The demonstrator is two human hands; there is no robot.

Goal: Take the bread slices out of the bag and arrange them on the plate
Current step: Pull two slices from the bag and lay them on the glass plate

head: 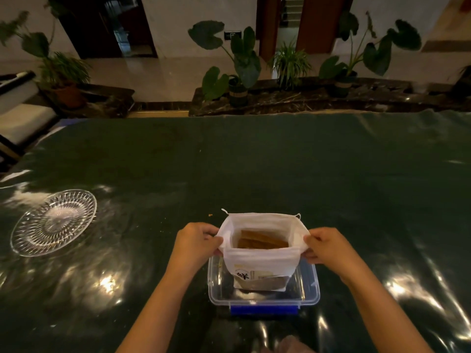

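A white bread bag (260,261) stands upright in a clear plastic box (309,289) near the table's front edge. Its mouth is pulled wide, and brown bread slices (262,242) show inside. My left hand (196,242) pinches the bag's left rim. My right hand (328,247) pinches the right rim. A clear cut-glass plate (54,221) lies far to the left, with nothing on it.
The table wears a dark green glossy cover (254,161). The box has a blue clip (263,310) on its near side. A small crumb (210,214) lies beyond the left hand. Potted plants (239,72) line the floor behind the table.
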